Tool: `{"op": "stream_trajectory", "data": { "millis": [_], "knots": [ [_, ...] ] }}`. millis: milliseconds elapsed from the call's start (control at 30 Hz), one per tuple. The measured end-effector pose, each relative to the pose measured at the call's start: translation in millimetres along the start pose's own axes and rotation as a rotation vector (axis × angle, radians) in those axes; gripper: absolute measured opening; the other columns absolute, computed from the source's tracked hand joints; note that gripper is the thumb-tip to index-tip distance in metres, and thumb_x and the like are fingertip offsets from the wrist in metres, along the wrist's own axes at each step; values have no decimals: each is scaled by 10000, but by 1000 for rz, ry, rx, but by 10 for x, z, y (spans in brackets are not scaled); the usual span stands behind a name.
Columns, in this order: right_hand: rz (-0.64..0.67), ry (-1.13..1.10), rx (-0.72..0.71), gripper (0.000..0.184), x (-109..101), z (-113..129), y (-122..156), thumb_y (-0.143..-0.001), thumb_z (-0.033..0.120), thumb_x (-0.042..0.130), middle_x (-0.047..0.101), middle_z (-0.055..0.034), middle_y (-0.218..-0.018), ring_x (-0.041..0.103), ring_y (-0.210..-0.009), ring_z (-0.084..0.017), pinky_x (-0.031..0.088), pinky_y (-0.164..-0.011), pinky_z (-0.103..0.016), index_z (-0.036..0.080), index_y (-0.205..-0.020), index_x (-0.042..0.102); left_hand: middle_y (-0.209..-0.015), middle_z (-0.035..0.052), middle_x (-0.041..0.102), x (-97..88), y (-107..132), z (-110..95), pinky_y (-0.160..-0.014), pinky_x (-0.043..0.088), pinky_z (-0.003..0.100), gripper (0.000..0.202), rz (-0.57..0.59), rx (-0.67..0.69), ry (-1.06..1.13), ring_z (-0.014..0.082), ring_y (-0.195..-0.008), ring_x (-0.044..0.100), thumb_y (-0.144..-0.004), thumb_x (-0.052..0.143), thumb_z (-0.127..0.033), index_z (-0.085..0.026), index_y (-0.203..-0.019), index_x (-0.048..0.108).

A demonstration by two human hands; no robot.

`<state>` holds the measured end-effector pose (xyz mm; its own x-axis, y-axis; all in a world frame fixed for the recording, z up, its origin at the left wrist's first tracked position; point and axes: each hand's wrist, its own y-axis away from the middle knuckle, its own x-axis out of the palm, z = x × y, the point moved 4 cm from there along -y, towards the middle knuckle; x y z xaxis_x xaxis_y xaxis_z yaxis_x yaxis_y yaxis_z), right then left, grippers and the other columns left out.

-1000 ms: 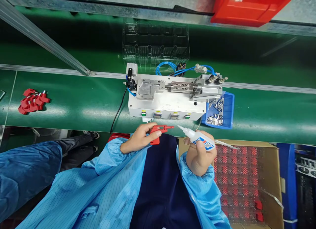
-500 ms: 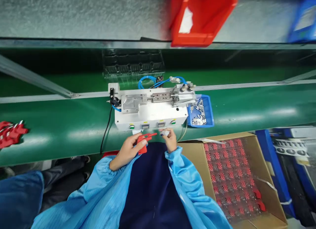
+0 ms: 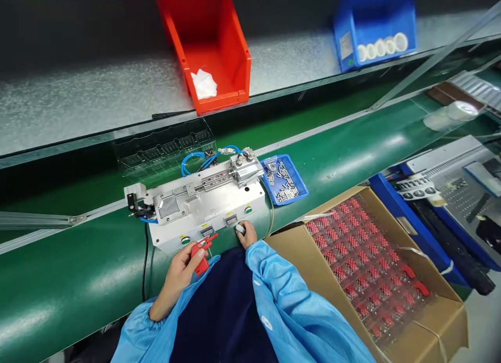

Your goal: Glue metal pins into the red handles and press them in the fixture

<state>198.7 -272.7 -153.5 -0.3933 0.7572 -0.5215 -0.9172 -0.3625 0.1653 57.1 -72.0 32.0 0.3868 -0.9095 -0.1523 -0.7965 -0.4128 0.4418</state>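
My left hand [image 3: 183, 264] is closed round a red plastic part [image 3: 200, 258] with a narrow arm that points up and right. In front of the machine's lower right edge, my right hand [image 3: 247, 234] has its fingers curled together around a small whitish piece [image 3: 240, 229]; its kind is too small to make out. Just beyond both hands stands a white bench machine [image 3: 211, 209] with a metal slide, buttons and small displays on its front. A blue tray [image 3: 299, 187] of small metal pins sits at its right end.
An open cardboard box [image 3: 442, 321] of red parts in clear trays stands to the right. Overhead, a shelf carries a red bin [image 3: 223, 100] and a blue bin [image 3: 344, 52] with white rings. A clear plastic tray [image 3: 164, 149] lies behind the machine on the green belt [image 3: 336, 162].
The view has swung right and tilted, bringing the blue bin of rings into sight. My right hand has come closer to the machine's front. My left hand keeps the red part.
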Motion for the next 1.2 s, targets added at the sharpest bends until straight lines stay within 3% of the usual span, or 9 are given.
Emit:
{"op": "stream_trajectory", "data": {
  "millis": [233,467,700,1000,1200],
  "knots": [
    [-13,2,26,140,115,-169,-28,-813,264,605,703,-52,-947,664,-925,-251,530,-898,-387,248,-952,607,-747,38,686,-15,-80,-92,-636,485,286,621,32,-13,-29,174,-673,580,-804,661,-800,-180,-807,693],
    [-95,33,-9,104,83,-236,-5,-848,250,591,754,-68,-1091,675,-1047,-268,548,-931,-415,268,-950,594,-744,23,665,-18,-127,-87,-635,490,276,614,34,-42,-14,168,-679,568,-765,701,-796,-186,-834,681],
    [-130,151,-59,93,-6,-259,-46,-838,259,628,721,-78,-989,626,-1022,-291,534,-904,-423,259,-930,615,-727,14,635,-33,-99,-48,-619,457,268,583,41,0,25,151,-658,530,-816,682,-762,-180,-841,690],
    [-64,231,-142,93,-72,-313,-181,-831,322,643,711,-77,-932,601,-942,-288,515,-883,-422,251,-890,653,-727,15,612,-48,-34,33,-644,441,273,610,25,62,85,149,-668,527,-841,650,-777,-169,-808,685],
    [-52,254,-166,254,-68,-422,-217,-821,364,638,725,-106,-991,597,-963,-304,513,-887,-447,224,-1029,683,-705,-9,542,-67,-34,73,-617,392,261,577,-14,66,127,129,-651,453,-860,648,-747,-180,-764,596]
  ]
}}
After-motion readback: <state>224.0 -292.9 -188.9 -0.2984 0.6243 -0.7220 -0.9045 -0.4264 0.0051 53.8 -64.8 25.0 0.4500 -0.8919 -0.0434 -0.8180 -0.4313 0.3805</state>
